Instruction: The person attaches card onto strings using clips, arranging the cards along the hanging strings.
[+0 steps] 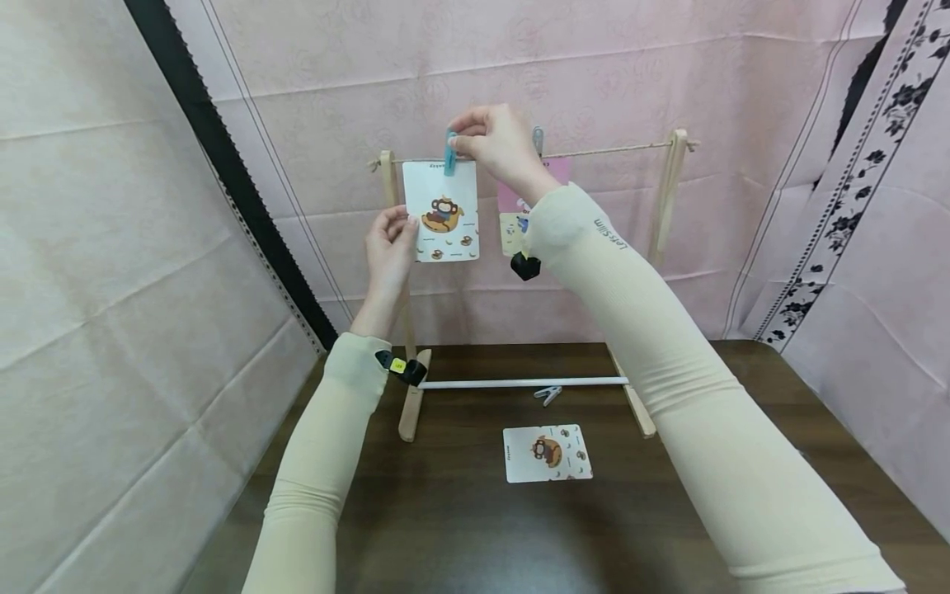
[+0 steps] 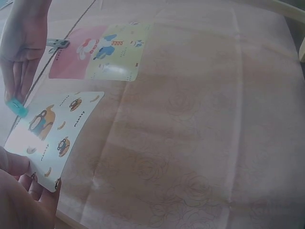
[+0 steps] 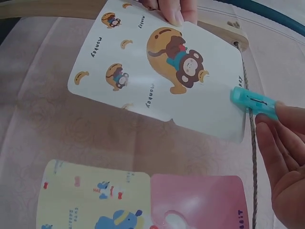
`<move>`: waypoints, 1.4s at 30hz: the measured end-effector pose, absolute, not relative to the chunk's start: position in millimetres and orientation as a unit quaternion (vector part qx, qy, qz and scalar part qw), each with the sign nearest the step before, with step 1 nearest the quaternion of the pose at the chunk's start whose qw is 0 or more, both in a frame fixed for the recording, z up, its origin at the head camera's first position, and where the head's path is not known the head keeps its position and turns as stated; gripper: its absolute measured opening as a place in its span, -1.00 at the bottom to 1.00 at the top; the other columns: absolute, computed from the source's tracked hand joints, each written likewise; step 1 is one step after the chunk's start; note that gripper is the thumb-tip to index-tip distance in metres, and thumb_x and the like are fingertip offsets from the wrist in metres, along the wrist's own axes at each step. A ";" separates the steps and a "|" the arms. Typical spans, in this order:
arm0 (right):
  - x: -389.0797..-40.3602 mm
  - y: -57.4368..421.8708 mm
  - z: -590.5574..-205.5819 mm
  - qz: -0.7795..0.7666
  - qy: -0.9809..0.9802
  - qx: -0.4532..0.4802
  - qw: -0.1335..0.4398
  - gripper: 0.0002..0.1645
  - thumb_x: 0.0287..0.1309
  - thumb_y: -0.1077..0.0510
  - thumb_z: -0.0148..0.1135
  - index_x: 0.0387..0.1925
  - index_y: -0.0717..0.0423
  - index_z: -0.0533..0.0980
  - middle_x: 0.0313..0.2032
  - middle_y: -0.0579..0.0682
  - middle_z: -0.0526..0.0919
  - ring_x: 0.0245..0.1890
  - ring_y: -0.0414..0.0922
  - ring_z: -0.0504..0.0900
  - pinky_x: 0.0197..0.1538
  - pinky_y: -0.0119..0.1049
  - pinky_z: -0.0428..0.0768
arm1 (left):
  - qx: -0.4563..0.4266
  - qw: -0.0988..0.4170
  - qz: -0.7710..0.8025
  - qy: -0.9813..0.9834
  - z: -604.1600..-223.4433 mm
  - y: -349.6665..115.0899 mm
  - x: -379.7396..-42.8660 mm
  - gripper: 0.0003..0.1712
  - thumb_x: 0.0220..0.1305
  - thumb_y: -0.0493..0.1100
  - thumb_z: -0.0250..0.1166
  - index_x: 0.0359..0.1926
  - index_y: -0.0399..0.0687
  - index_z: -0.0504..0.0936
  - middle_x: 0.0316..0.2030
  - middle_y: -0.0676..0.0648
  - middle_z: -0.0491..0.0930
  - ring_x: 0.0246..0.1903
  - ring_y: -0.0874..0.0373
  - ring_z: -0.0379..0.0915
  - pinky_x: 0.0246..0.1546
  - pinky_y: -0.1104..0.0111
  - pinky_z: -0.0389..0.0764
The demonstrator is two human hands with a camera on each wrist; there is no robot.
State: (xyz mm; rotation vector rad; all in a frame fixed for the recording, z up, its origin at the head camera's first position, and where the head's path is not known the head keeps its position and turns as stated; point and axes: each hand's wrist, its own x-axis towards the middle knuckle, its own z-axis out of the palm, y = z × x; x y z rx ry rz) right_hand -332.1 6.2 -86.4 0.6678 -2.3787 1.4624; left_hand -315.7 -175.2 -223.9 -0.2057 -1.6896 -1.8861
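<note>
A white monkey card (image 1: 438, 186) hangs upright at the left end of a thin rope (image 3: 254, 167). My left hand (image 1: 392, 247) pinches the card's left edge between thumb and fingers. At the top edge, my right hand (image 1: 500, 148) pinches a turquoise clothespin (image 3: 255, 101), whose jaws sit over the card and rope. Just right of it hangs a pink and yellow card (image 2: 102, 52), held on the rope by a grey clothespin (image 2: 58, 43); my right wrist partly hides this card in the head view.
Wooden posts (image 1: 668, 194) hold the rope, with a white bar (image 1: 519, 383) low between them. On the dark table (image 1: 475, 536) lie another monkey card (image 1: 547, 454) and a loose grey clothespin (image 1: 549, 394). Pale cloth (image 1: 334, 74) surrounds the table.
</note>
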 end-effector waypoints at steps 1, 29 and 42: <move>-331.9 5.9 -86.3 0.506 -0.821 0.231 0.130 -0.67 0.35 0.17 0.29 0.11 0.12 0.62 0.04 0.04 0.71 -0.02 -0.16 0.71 0.08 -0.40 0.56 | -0.077 0.297 -0.707 -0.637 -223.9 -175.3 -315.6 -0.76 0.45 -0.32 0.20 0.09 -0.24 0.55 -0.19 -0.06 0.61 -0.14 0.15 0.50 -0.12 0.35 0.51; -329.5 0.0 -78.4 0.534 -0.806 0.244 0.072 -0.63 0.34 0.24 0.28 0.14 0.24 0.57 -0.08 0.13 0.72 -0.36 -0.17 0.65 -0.11 -0.35 0.63 | -0.081 0.314 -0.715 -0.619 -226.1 -170.6 -314.3 -0.77 0.46 -0.34 0.17 0.08 -0.27 0.53 -0.18 -0.09 0.60 -0.13 0.12 0.53 -0.10 0.37 0.51; -329.4 0.6 -81.3 0.522 -0.815 0.240 0.071 -0.59 0.36 0.22 0.26 0.20 0.22 0.54 0.01 0.14 0.71 -0.36 -0.17 0.65 -0.10 -0.33 0.64 | -0.076 0.312 -0.713 -0.624 -229.9 -169.3 -317.0 -0.76 0.45 -0.33 0.19 0.09 -0.28 0.53 -0.19 -0.07 0.60 -0.14 0.15 0.53 -0.10 0.39 0.52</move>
